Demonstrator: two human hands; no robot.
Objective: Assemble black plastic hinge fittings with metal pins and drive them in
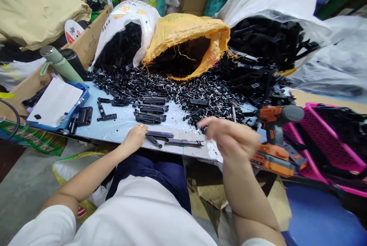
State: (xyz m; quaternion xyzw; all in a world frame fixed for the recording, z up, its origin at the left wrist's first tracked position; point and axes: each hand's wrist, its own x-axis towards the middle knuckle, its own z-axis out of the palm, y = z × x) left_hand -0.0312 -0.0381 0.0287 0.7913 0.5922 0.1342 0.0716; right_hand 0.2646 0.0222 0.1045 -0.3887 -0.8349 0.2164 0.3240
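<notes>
My left hand (135, 138) rests at the near edge of the pale blue table (126, 122), its fingers curled onto the end of a long black hinged part (172, 139) that lies flat along that edge. My right hand (229, 136) hovers above the table to the right, smeared by motion, its fingers reaching toward a heap of small black and silver screws (200, 95). Whether it holds anything I cannot make out. Several assembled black parts (151, 109) lie in a row further back.
An orange cordless drill (272, 123) stands at the right. A white sack (126, 28), a yellow sack (186, 36) and a clear bag (272, 36) spill black parts at the back. A blue tray (82, 102) with white paper, a green flask (59, 62) and a pink crate (321, 135) flank the table.
</notes>
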